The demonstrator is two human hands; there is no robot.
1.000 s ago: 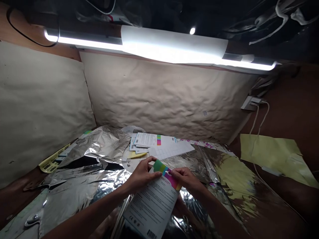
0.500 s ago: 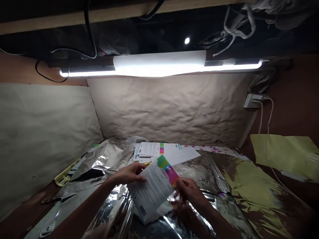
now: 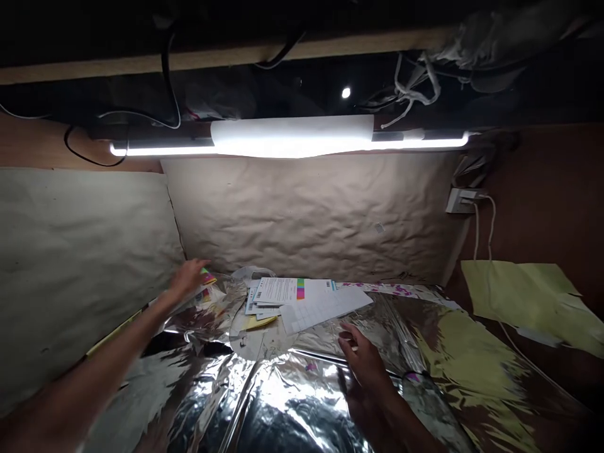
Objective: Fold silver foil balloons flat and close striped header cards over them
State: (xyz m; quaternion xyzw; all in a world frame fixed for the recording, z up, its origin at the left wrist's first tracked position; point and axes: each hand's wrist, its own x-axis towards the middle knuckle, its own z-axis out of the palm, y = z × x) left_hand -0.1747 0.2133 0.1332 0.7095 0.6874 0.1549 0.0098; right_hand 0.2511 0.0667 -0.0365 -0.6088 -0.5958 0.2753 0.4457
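My left hand (image 3: 187, 277) reaches to the far left corner of the foil-covered surface and is smeared by motion. Beside its fingers shows the green, yellow and pink end of a printed card sleeve (image 3: 208, 276); whether the fingers grip it or only touch it is unclear. My right hand (image 3: 363, 355) hovers over the foil right of centre, fingers loosely bent and apart, with nothing in it. Just beyond lies a white sheet with a faint grid (image 3: 325, 309). Printed sleeves (image 3: 278, 290) with a coloured band are stacked behind that sheet.
Crinkled silver foil (image 3: 283, 402) covers the work surface. A yellow piece (image 3: 258, 322) lies in front of the stack. Paper lines the back wall (image 3: 292, 214), under a bright tube light (image 3: 292, 141). A socket with cords (image 3: 465, 200) and yellow sheeting (image 3: 523, 292) are at right.
My left hand has carried the printed card sleeve from the middle to the far left corner. My right hand has let go of it and stays near the middle right.
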